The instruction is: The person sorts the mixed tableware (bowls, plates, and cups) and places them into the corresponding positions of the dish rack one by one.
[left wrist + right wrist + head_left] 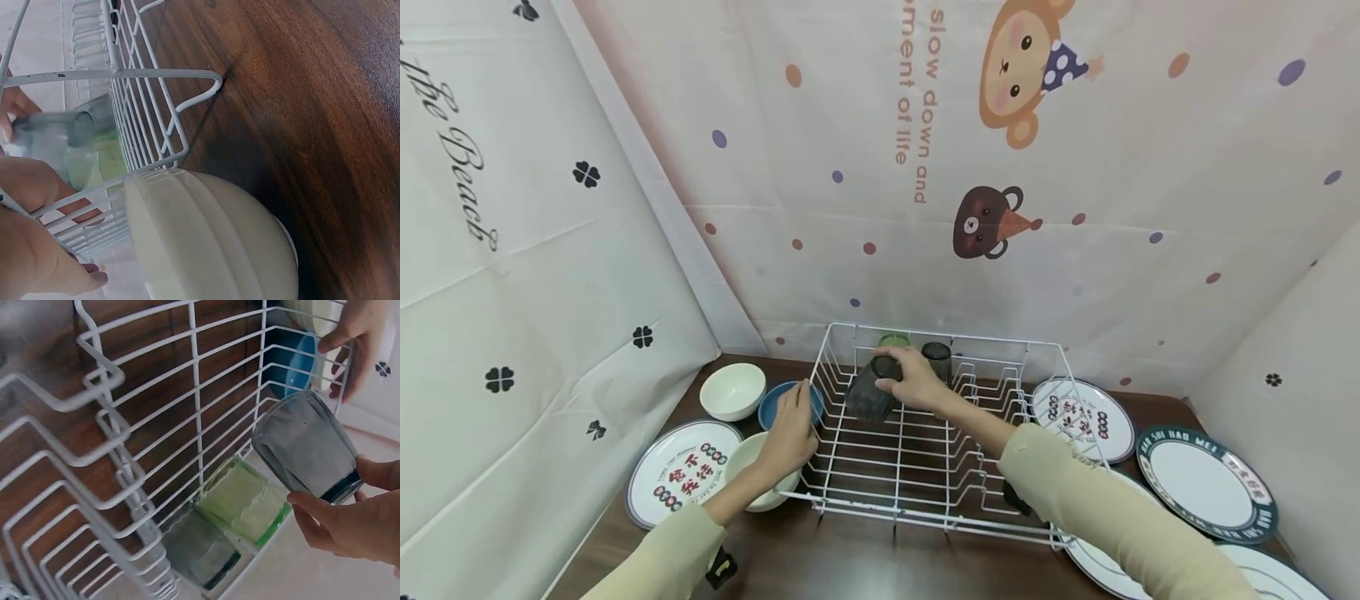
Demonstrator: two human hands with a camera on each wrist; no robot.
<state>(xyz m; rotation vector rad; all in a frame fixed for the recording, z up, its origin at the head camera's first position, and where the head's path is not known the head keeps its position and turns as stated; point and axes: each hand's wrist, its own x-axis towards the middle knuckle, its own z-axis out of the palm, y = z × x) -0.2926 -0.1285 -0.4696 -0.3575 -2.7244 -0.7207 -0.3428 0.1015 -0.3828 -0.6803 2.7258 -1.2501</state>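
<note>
My right hand [916,379] grips a grey glass tumbler [309,447] by its thick base, fingers on one side and thumb on the other. The tumbler is tilted, mouth lower, over the back left of a white wire dish rack [925,521]. My left hand [790,429] holds the rack's left top rail, its fingers curled over the wire in the left wrist view. Standing upside down inside the rack along the back are a green glass [244,500] and a second grey glass [199,547].
Left of the rack are a cream bowl [733,392], a blue bowl [767,410], another cream bowl [212,237] and a white plate [651,483] with red characters. Several plates, one green-rimmed [1206,483], lie at the right. A printed cloth [880,275] hangs behind.
</note>
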